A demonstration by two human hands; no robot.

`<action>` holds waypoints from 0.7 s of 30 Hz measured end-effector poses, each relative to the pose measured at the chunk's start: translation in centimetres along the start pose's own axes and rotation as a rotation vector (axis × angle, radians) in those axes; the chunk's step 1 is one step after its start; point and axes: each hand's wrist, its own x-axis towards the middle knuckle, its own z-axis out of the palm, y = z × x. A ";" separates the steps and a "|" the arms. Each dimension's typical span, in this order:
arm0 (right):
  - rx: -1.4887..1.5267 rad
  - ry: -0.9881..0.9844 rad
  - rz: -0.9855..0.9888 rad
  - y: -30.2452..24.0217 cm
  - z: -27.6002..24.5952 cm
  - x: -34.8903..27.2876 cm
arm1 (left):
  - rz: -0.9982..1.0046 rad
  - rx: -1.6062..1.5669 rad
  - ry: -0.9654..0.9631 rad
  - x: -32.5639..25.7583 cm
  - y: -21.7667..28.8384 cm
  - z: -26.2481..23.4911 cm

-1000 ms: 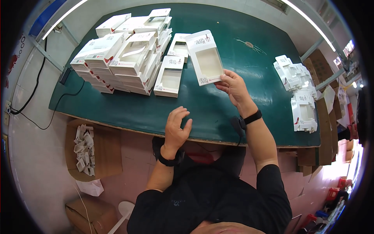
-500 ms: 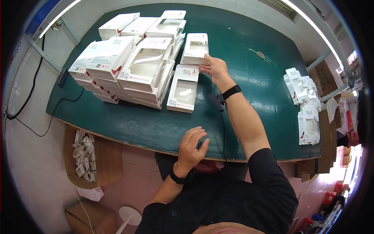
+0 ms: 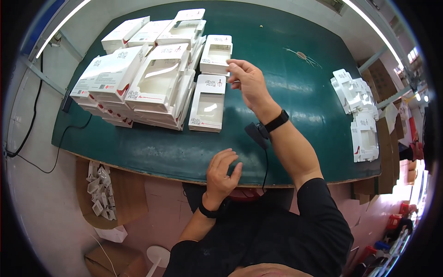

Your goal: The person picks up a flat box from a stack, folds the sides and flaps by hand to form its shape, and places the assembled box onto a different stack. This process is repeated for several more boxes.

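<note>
Two white window boxes stand on the green table just right of a stack. The farther box (image 3: pixel 216 54) has the fingertips of my right hand (image 3: pixel 249 85) beside its right edge; whether they still touch it I cannot tell. That hand is open, its fingers loosely bent. In front of it lies the nearer box (image 3: pixel 207 104), its clear window facing up. My left hand (image 3: pixel 222 174) hovers over the table's front edge, open, thumb apart from half-curled fingers, holding nothing. To the left rises the stack of assembled white boxes (image 3: pixel 108 76), several layers deep.
Flat unfolded box blanks (image 3: pixel 364 134) lie in a pile at the table's right edge. A loose bundle of string (image 3: pixel 301 55) rests toward the back right. Below the left edge, a cardboard carton (image 3: pixel 127 196) holds small white pieces. A black cable runs from a small black device (image 3: pixel 256 134).
My right hand has drawn its fingers back from the farther box's front right side. The view has shifted, so the boxes sit farther left. My left hand keeps nearly the same pose.
</note>
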 end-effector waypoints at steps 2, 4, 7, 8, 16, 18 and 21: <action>0.156 -0.298 -0.032 -3.4 1.0 -4.6 | -0.002 -0.003 -0.033 -0.2 -0.2 0.3; 0.240 -0.595 -0.098 -8.2 1.2 -10.3 | 0.015 0.018 -0.012 0.0 0.0 0.6; 0.319 -1.061 -0.276 -13.2 1.3 -16.5 | 0.048 0.076 -0.009 0.0 0.4 -0.4; 0.352 -1.167 -0.473 -14.1 1.5 -17.7 | 0.077 0.125 0.004 0.2 0.9 -0.7; 0.460 -1.159 -0.870 -16.5 -2.9 -24.9 | -0.005 0.151 -0.013 -0.5 0.5 1.5; 0.410 -1.169 -0.848 -17.3 -4.9 -25.6 | -0.004 0.170 -0.027 -0.6 0.5 1.7; 0.310 -1.216 -0.801 -19.5 -7.4 -25.8 | 0.004 0.212 -0.024 -0.8 0.5 1.7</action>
